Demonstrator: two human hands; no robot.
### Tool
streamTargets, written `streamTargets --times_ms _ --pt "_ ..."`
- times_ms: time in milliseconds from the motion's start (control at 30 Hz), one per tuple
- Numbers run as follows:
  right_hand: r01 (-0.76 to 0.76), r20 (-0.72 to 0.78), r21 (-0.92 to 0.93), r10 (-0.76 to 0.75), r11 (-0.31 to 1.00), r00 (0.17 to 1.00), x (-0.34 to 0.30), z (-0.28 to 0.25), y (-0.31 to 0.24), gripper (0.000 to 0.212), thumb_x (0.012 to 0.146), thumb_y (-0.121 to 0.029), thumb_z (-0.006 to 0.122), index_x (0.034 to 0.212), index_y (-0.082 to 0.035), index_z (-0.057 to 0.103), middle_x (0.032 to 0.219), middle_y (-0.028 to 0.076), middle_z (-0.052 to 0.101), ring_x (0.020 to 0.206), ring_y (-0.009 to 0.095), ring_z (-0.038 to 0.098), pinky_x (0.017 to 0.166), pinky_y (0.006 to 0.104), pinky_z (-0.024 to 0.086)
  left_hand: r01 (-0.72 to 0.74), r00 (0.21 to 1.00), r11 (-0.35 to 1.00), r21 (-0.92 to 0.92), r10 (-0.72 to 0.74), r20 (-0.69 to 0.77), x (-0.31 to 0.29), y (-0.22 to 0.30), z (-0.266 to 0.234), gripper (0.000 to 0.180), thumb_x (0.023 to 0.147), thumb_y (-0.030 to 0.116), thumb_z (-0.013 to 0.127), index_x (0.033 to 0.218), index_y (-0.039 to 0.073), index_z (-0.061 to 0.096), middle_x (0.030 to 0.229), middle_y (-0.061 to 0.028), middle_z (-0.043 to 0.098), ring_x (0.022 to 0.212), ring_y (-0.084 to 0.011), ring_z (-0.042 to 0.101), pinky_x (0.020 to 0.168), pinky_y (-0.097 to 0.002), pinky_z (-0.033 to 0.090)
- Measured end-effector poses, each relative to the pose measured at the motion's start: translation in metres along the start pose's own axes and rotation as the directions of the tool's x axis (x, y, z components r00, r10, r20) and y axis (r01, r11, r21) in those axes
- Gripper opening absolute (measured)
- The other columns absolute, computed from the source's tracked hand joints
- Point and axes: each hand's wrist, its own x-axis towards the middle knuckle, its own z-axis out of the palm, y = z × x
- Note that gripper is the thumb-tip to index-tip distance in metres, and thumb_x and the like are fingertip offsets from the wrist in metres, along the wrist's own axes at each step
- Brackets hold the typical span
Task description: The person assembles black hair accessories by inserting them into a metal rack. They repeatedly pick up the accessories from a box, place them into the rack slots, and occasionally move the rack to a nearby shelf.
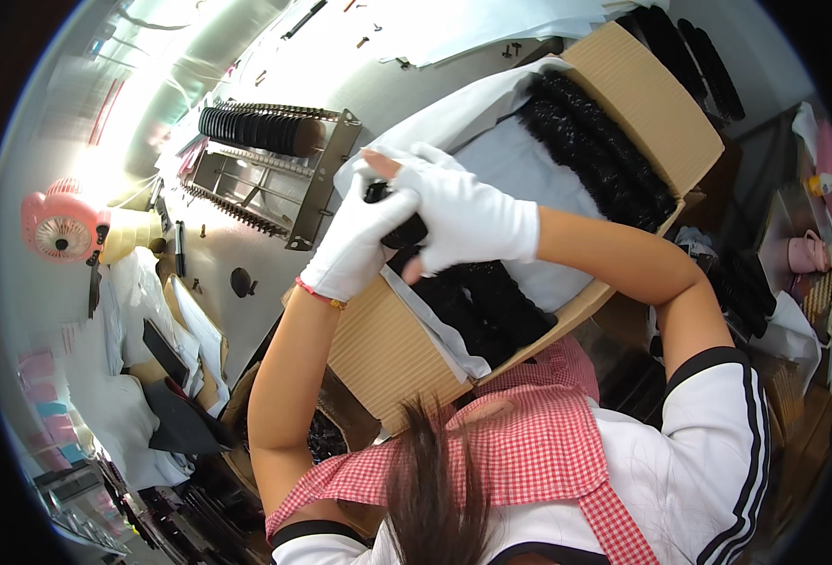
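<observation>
Over the box (647, 108), your left hand (358, 243) grips a black part (405, 233). Your half-curled right hand (468, 212) overlaps it, hold unclear.

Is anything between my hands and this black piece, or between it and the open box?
Only white gloves come between your left hand, your right hand and the black piece. Nothing visible stands between it and the cardboard box, though the hands partly block the view.
</observation>
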Motion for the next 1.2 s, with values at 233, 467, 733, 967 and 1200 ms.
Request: streamTargets --times_ms 233,467,733,967,1200 --pt "-0.512 0.194 0.803 0.678 0.306 0.709 -0.087 0.000 0.039 0.067 0.103 -0.045 0.047 0.152 -0.003 0.029 0.151 0.016 0.040 0.140 0.025 0.041 0.116 0.0345 0.032 -0.114 0.986 0.400 0.909 -0.066 0.153 0.052 -0.025 0.008 0.043 0.083 0.030 0.074 0.111 0.000 0.063 0.094 -0.0163 0.068 0.090 -0.0223 0.065 0.084 -0.0340 0.051" --pt "-0.482 0.436 0.871 0.599 -0.094 0.671 -0.109 0.047 0.033 0.074 0.106 -0.053 0.031 0.155 0.003 0.021 0.158 0.017 0.032 0.148 0.022 0.026 0.120 0.0308 0.021 0.014 0.999 0.266 0.964 0.025 -0.021 0.067 -0.064 0.013 0.051 0.099 0.042 0.055 0.114 -0.006 0.061 0.101 -0.0236 0.069 0.098 -0.0382 0.066 0.088 -0.0407 0.051" --pt "-0.544 0.186 0.797 0.750 0.263 0.635 -0.083 0.028 0.038 0.065 0.109 -0.043 0.030 0.153 0.003 0.023 0.157 0.017 0.032 0.147 0.022 0.027 0.121 0.0312 0.021 -0.054 0.908 0.085 0.995 0.419 0.013 0.059 -0.089 0.017 0.037 0.098 0.033 0.053 0.110 -0.001 0.061 0.102 -0.0221 0.064 0.092 -0.0427 0.060 0.083 -0.0510 0.050" --pt "-0.260 -0.095 0.553 0.370 0.792 0.924 0.002 0.019 0.060 0.028 0.094 -0.008 0.052 0.119 -0.001 0.061 0.110 0.016 0.066 0.106 0.023 0.064 0.096 0.0342 0.049 -0.318 0.791 0.334 0.887 0.609 0.054 0.018 0.038 -0.041 0.024 0.093 0.017 0.061 0.106 -0.003 0.064 0.111 -0.0172 0.063 0.099 -0.0280 0.063 0.089 -0.0359 0.050" --pt "0.086 0.286 0.088 -0.108 0.992 0.952 0.101 0.096 0.044 0.039 0.085 -0.027 0.071 0.114 -0.002 0.066 0.113 0.015 0.066 0.114 0.035 0.057 0.100 0.0425 0.045 0.387 0.782 0.303 0.871 0.392 -0.484 0.072 0.081 -0.126 0.091 0.072 0.056 0.080 0.123 -0.014 0.052 0.118 -0.0294 0.063 0.111 -0.0354 0.063 0.096 -0.0384 0.050"
